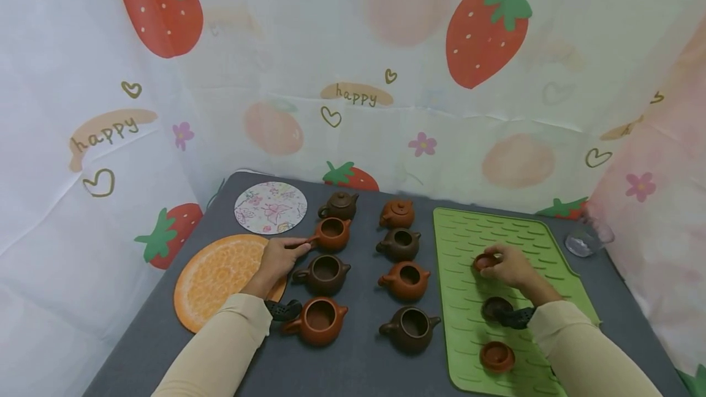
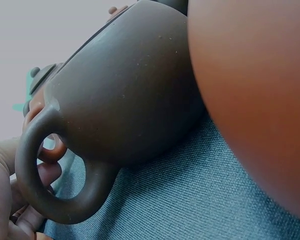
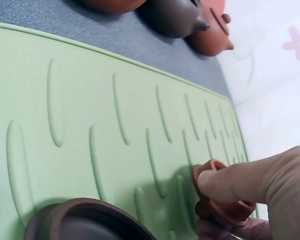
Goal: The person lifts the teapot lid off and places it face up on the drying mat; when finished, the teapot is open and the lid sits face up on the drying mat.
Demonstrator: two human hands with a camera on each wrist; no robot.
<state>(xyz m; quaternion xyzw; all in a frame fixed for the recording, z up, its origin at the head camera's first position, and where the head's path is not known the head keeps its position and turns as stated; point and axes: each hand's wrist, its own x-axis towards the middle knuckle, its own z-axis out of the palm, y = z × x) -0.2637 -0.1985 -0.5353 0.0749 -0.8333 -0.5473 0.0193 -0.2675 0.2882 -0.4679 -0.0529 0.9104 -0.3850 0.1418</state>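
Observation:
My left hand (image 1: 280, 257) pinches the handle of a reddish-brown lidless teapot (image 1: 333, 234), second from the back in the left column. In the left wrist view, a dark brown teapot (image 2: 125, 85) fills the foreground and partly hides the fingers (image 2: 49, 172) at the reddish handle behind it. Over the green mat, my right hand (image 1: 510, 265) pinches a small reddish-brown teapot lid (image 1: 485, 262), its hollow underside facing up. The thumb (image 3: 225, 185) presses inside that lid's rim in the right wrist view. A dark lid (image 1: 494, 309) and another reddish lid (image 1: 497, 356) lie upturned nearer me.
Two columns of teapots stand mid-table; the rearmost dark pot (image 1: 339, 206) and reddish pot (image 1: 398, 213) wear their lids. A floral round mat (image 1: 270, 207) and an orange-slice mat (image 1: 215, 274) lie left. Right are the ribbed green mat (image 1: 463, 336) and a clear glass vessel (image 1: 583, 241).

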